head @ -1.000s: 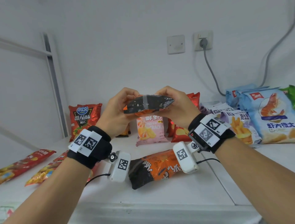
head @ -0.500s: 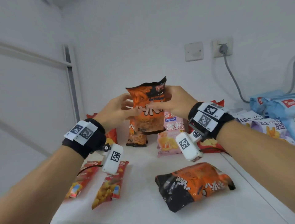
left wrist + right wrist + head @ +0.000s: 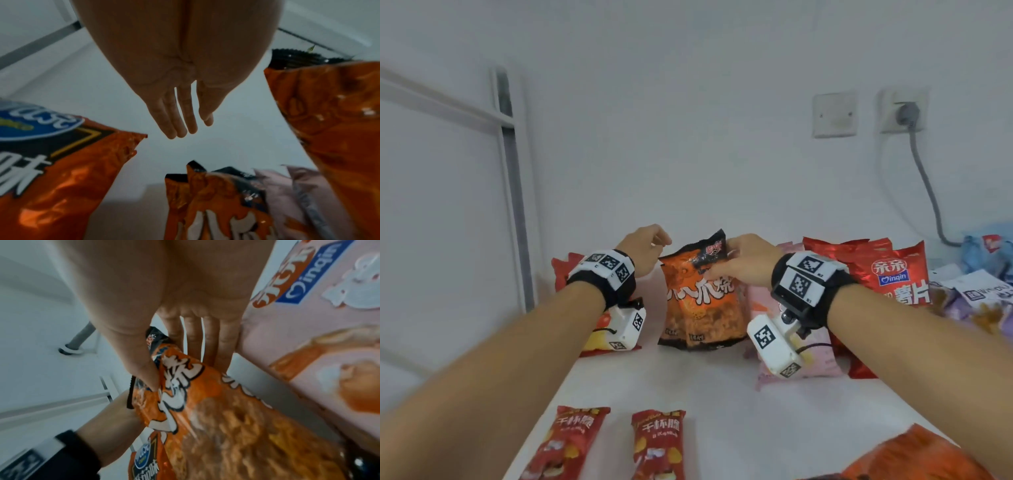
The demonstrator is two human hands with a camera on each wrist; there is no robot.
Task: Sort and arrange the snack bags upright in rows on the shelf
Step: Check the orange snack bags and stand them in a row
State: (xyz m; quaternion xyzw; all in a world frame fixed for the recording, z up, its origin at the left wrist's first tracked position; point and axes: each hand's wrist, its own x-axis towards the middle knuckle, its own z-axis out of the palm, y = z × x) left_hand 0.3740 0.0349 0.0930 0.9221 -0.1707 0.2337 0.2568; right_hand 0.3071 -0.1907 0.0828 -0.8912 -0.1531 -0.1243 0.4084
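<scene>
Near the shelf's [image 3: 722,394] front edge two red packets [image 3: 657,442] lie flat — unsorted, I judge. Toward the back edge, the right hand [image 3: 743,263] pinches the orange snack bag's [image 3: 705,305] top corner, steadying it upright in the wall row; the left hand [image 3: 643,250] hovers beside it, fingers straight — empty.

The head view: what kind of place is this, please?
Probably a plain indoor room set up like a shop shelf: a white flat shelf against a white wall, a grey cable plugged into a wall socket, and upright orange foil snack bags in a row.
</scene>
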